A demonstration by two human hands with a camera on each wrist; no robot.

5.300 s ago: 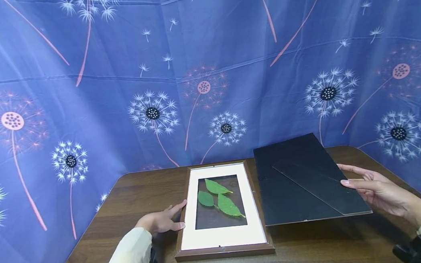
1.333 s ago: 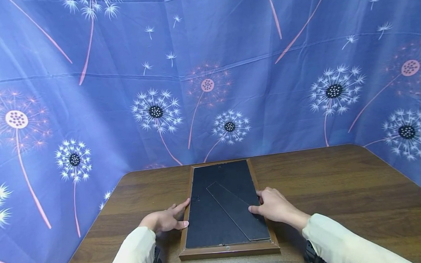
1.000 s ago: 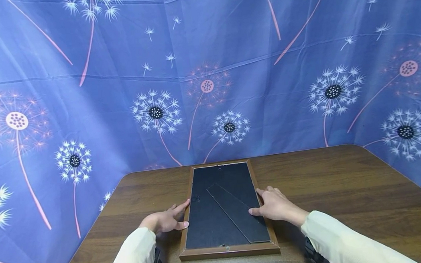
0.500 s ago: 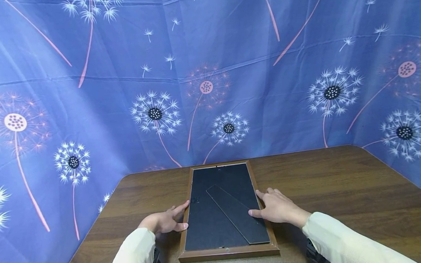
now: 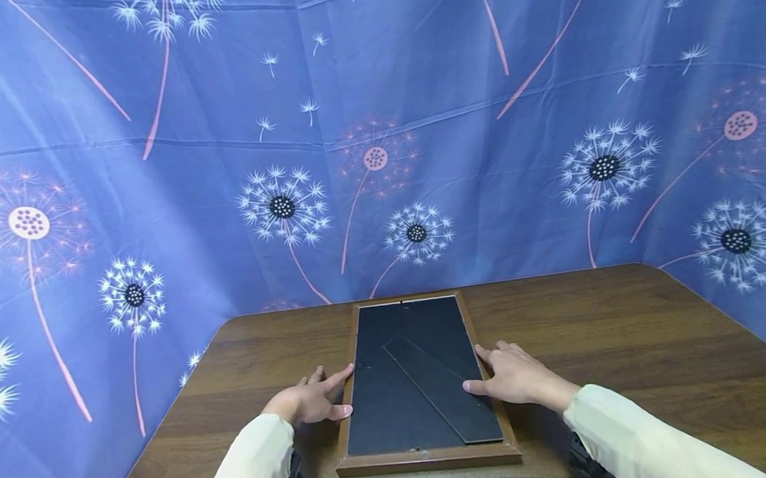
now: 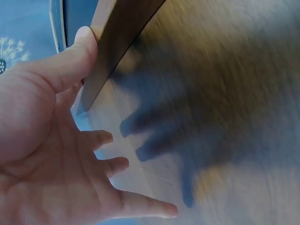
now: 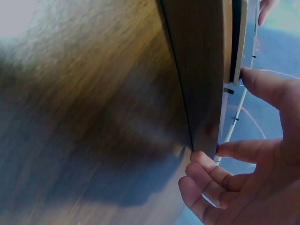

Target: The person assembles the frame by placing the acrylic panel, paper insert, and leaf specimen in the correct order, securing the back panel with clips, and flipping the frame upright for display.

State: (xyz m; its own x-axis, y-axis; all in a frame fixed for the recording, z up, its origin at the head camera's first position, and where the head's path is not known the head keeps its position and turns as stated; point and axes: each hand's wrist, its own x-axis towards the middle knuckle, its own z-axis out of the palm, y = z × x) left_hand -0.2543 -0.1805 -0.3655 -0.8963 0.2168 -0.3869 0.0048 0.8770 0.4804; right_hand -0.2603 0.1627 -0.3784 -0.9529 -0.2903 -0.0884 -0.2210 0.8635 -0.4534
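Observation:
A brown wooden picture frame (image 5: 429, 460) lies back side up on the table, its black backing board (image 5: 392, 385) set inside the rim. A flat black easel stand (image 5: 441, 389) lies slantwise on the board. My left hand (image 5: 314, 400) touches the frame's left side with thumb and index finger; in the left wrist view its other fingers (image 6: 145, 205) extend free. My right hand (image 5: 516, 377) rests at the right side. Its thumb touches the stand's edge, and its other fingers (image 7: 206, 187) bend loosely against the frame's outer side. The picture side faces down, hidden.
The brown wood-grain table (image 5: 626, 341) extends on both sides of the frame. Behind it hangs a blue cloth (image 5: 483, 152) with dandelion prints. Small metal tabs (image 7: 228, 90) stick out along the frame's inner edge.
The black backing board, earlier held by the right hand beside the frame, now sits in it over the leaves and white mat. Since half a second ago, frame and both hands have shifted slightly right.

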